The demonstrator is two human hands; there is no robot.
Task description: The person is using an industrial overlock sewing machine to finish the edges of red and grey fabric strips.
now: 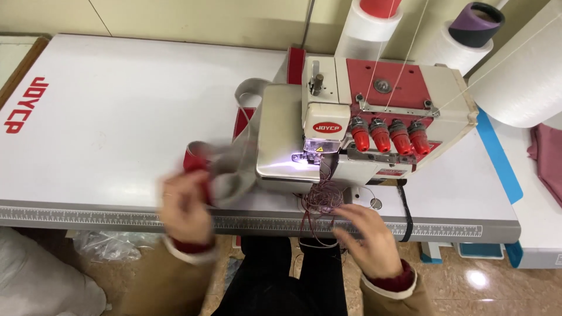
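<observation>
In the head view, your left hand [186, 205], blurred in the lower left of the frame, was clenched around a red and grey fabric piece [225, 167], gripping its red end so the grey strip could trail up and right toward the sewing machine [357, 126]. Your right hand [366, 234], lower centre, lay fingers spread over the front edge of the white bench [117, 117], fingertips touching a tangle of dark red thread [321, 202] that hung from under the lit needle area; whether it pinched any strands, I cannot tell. White thread cones [369, 26] stood in the upper right behind the machine, feeding thin lines down to its red tension knobs [390, 136].
</observation>
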